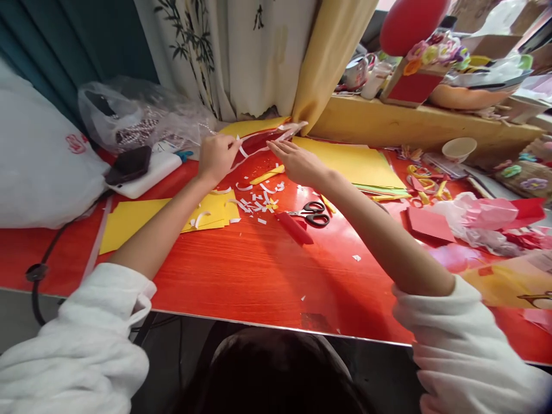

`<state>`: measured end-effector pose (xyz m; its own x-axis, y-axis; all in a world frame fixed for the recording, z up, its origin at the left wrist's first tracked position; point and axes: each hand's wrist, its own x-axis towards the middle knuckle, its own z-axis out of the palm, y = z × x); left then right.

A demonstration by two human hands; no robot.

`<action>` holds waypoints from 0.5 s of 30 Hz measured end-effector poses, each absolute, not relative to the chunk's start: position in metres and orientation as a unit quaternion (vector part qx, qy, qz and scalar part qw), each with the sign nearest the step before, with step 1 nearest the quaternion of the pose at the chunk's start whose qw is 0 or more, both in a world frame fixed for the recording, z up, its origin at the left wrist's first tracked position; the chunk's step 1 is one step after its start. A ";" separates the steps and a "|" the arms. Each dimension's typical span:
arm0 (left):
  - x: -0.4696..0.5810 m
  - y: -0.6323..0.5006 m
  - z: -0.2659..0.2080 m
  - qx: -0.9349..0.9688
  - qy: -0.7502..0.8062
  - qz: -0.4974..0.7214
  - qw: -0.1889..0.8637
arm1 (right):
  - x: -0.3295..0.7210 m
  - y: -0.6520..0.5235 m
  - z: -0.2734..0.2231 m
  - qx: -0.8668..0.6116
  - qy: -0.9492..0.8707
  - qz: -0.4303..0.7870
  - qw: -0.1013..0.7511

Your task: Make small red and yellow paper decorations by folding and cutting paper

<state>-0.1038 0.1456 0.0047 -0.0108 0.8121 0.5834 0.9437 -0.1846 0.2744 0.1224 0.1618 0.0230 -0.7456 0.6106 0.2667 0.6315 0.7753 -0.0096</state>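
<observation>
Plastic (290,133) (clear) btwn L hand (218,156) & R hand (298,163).

left sleeve (81,345): white, bunched, cuff loop (144,312) | right sleeve (470,345): white, bunched

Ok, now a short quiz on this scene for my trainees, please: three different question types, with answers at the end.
1. True or false: the scissors have black handles.
2. What lies scattered just left of them in the picture? A coins; B white scraps; C spoons.
3. Fill in: the person's ___ hand has its fingers stretched out straight.

Key: 1 true; 2 B; 3 right, as the right hand shows.
</observation>
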 end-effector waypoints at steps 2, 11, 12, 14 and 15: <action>-0.105 0.145 0.004 -0.689 -0.638 -0.329 0.104 | 0.112 0.181 0.016 -0.378 -0.921 -0.036 0.087; -0.107 0.139 0.027 -0.636 -0.653 -0.397 0.109 | 0.108 0.199 -0.023 -0.355 -0.932 -0.034 0.072; -0.108 0.139 0.030 -0.640 -0.649 -0.397 0.113 | 0.109 0.200 -0.025 -0.358 -0.930 -0.036 0.078; -0.109 0.142 0.032 -0.660 -0.632 -0.390 0.109 | 0.111 0.204 -0.026 -0.370 -0.924 -0.032 0.090; -0.110 0.144 0.032 -0.676 -0.623 -0.382 0.095 | 0.111 0.206 -0.025 -0.371 -0.923 -0.028 0.101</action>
